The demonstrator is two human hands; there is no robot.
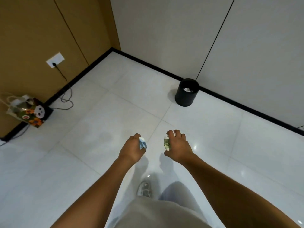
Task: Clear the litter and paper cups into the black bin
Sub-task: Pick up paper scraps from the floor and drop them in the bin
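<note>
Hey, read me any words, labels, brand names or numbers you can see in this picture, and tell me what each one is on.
None can be read.
Gift bag: colourful print and a round red badge, too blurred to read.
Green wrapper in the right hand: print too small.
Blue wrapper in the left hand: no legible text.
Black bin: no label visible.

Black bin (186, 94) upright by wall; blue-white scrap (142, 143), green-white scrap (166, 143) held.

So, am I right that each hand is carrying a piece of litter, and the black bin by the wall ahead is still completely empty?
Not quite: the black bin is not empty. The head view shows pale crumpled litter already inside it. The rest holds: the left hand grips a blue-and-white scrap and the right hand a green-and-white one.
</note>
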